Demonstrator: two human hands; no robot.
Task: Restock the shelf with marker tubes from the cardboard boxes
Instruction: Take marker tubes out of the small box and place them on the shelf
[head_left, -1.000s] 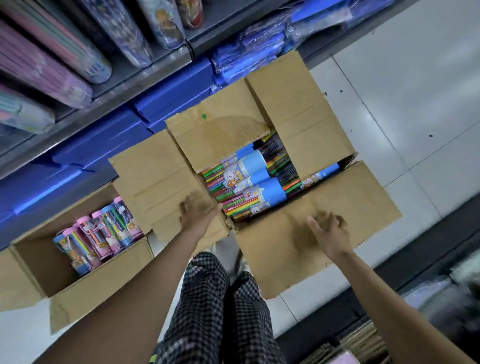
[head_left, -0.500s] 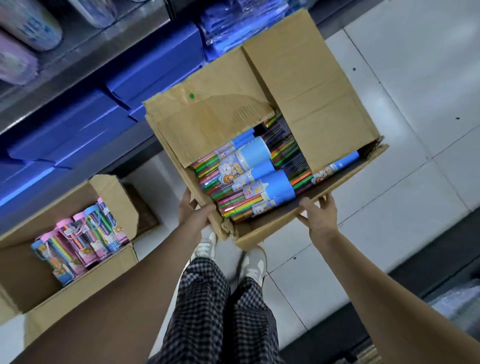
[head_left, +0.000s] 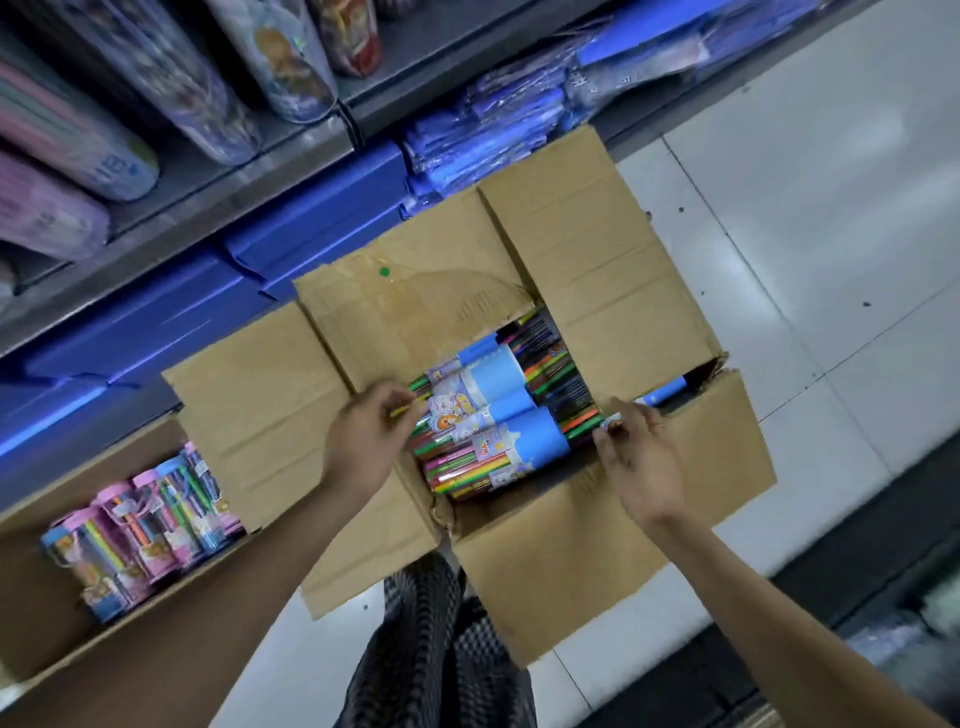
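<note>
An open cardboard box stands on the floor with its four flaps spread. Inside lie several marker tubes with blue caps and bright markers. My left hand is at the tubes' left ends, its fingers curled round the end of one tube. At the right side of the opening, my right hand pinches the end of a slim tube with its fingertips. A second cardboard box at the lower left holds several pink- and blue-capped tubes. More tubes lie on the grey shelf above.
Blue flat packs and blue wrapped bundles fill the lowest shelf behind the box. White floor tiles stretch to the right. My checked trouser legs are just below the box. A dark strip runs along the lower right.
Half a second ago both hands gripped the box's near bottom edge and held it tilted. Now the box sits flat with flaps spread, and both hands have gone to the tubes inside.
</note>
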